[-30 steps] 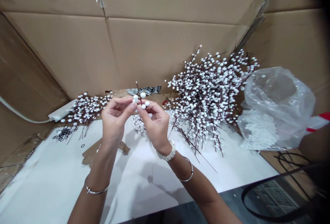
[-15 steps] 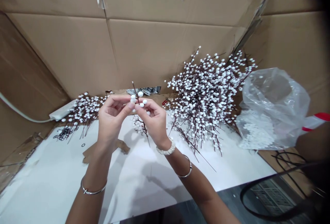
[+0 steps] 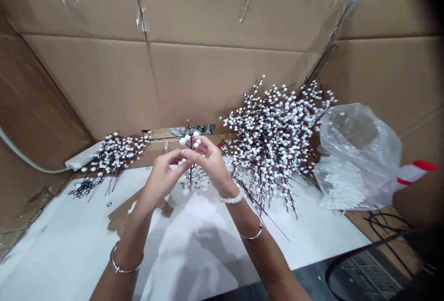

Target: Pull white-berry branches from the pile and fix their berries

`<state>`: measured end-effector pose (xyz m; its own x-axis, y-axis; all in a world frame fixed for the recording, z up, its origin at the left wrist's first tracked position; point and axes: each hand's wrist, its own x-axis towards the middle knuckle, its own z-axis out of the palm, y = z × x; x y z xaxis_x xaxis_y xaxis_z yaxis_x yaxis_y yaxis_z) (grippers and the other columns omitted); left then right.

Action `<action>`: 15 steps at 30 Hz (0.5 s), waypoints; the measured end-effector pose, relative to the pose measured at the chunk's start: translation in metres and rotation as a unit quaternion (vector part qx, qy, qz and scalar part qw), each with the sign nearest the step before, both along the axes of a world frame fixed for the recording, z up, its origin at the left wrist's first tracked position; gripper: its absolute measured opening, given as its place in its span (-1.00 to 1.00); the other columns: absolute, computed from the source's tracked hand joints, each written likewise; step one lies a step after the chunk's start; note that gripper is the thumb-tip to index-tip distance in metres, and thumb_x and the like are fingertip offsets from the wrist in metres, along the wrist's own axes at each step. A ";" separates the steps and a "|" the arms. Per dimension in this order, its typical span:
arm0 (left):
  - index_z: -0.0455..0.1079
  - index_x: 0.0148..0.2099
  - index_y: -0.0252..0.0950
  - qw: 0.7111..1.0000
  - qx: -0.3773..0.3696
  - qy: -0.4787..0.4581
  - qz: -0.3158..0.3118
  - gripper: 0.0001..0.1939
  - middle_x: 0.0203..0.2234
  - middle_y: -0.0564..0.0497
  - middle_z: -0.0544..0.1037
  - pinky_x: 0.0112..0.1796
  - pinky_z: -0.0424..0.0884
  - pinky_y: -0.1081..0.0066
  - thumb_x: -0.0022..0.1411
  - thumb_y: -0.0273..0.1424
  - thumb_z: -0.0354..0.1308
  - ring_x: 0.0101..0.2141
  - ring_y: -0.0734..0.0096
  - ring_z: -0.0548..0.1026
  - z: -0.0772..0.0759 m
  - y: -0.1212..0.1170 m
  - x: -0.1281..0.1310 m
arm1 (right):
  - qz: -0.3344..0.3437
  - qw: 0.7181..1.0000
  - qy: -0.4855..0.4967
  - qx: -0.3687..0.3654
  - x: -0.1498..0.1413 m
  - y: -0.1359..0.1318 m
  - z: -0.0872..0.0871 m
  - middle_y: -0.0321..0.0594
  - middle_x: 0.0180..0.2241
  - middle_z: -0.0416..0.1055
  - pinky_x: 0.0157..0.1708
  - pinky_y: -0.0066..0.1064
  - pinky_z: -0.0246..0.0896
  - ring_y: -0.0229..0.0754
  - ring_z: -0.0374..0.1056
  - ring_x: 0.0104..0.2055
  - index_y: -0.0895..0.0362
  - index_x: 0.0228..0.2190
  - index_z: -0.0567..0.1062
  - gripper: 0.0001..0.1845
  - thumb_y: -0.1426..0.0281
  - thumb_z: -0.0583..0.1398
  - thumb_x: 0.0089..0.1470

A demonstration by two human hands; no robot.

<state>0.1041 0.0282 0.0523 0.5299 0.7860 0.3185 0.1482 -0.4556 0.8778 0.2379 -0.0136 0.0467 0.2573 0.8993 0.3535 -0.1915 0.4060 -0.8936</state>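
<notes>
Above the table I hold an artificial berry stem (image 3: 191, 141), dark brown and upright, with a few white berries near its top. My right hand (image 3: 213, 167) pinches it just below the top berries, thumb and fingers bent around it. My left hand (image 3: 164, 176) is closed against the same stem from the other side, its fingertips meeting those of my right hand. What the fingertips cover cannot be made out. Behind and below my hands lies a small heap of loose white berries (image 3: 199, 181) on the white tabletop (image 3: 194, 264).
A large pile of white-berry stems (image 3: 274, 130) lies at right, beside a clear plastic bag (image 3: 360, 130) of white pieces. A smaller bunch (image 3: 120, 153) lies at left near black rings (image 3: 83, 189) and a white power strip (image 3: 83, 155). Torn cardboard (image 3: 121, 213) lies by my left forearm. Cardboard walls (image 3: 208, 79) enclose the back.
The stem has turned more upright, and my right hand has shifted up over my left fingertips. My left hand sits lower. The whole view has tilted upward slightly.
</notes>
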 end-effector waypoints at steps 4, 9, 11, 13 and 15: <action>0.49 -0.30 -0.28 0.999 0.020 0.043 0.009 -0.74 -0.35 -0.01 0.59 -0.24 0.36 0.38 0.14 -0.17 0.22 -0.29 0.28 0.50 -0.004 0.003 0.003 | -0.037 0.998 -0.031 0.037 0.017 -0.008 0.007 -0.27 -0.21 0.51 -0.12 -0.35 0.31 -0.20 0.41 -0.14 0.04 -0.25 0.53 -0.79 0.24 0.26 0.06; 0.49 -0.30 -0.27 0.997 0.024 0.066 -0.012 -0.75 -0.37 0.01 0.59 -0.26 0.35 0.40 0.15 -0.18 0.21 -0.32 0.31 0.49 -0.007 0.002 0.008 | -0.087 0.993 -0.068 0.042 0.024 -0.011 0.010 -0.29 -0.33 0.50 -0.17 -0.38 0.26 -0.25 0.39 -0.26 0.08 -0.36 0.52 -0.89 0.31 0.23 0.08; 0.49 -0.30 -0.27 0.997 0.023 0.077 -0.017 -0.75 -0.37 0.01 0.58 -0.27 0.35 0.40 0.15 -0.18 0.20 -0.33 0.31 0.49 -0.008 0.002 0.010 | -0.083 0.993 -0.077 0.036 0.026 -0.011 0.010 -0.30 -0.34 0.49 -0.20 -0.38 0.25 -0.26 0.37 -0.29 0.09 -0.38 0.50 -0.91 0.33 0.24 0.06; 0.50 -0.30 -0.27 0.996 0.023 0.085 -0.014 -0.74 -0.37 0.00 0.58 -0.29 0.36 0.40 0.15 -0.17 0.20 -0.34 0.31 0.49 -0.008 0.002 0.011 | -0.086 0.992 -0.085 0.033 0.028 -0.011 0.011 -0.31 -0.37 0.47 -0.22 -0.39 0.24 -0.27 0.36 -0.31 0.09 -0.41 0.49 -0.92 0.34 0.26 0.04; 0.49 -0.30 -0.27 0.996 0.012 0.084 -0.016 -0.73 -0.37 -0.01 0.58 -0.30 0.36 0.40 0.14 -0.16 0.21 -0.34 0.30 0.49 -0.007 0.001 0.011 | -0.092 0.992 -0.082 0.034 0.030 -0.011 0.011 -0.33 -0.39 0.45 -0.22 -0.39 0.24 -0.27 0.35 -0.31 0.10 -0.45 0.48 -0.89 0.33 0.26 0.04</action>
<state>0.1154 0.0288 0.0450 0.6018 0.7612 0.2416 0.2781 -0.4833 0.8301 0.2684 -0.0250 0.0578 0.3493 0.8147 0.4628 0.0369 0.4816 -0.8756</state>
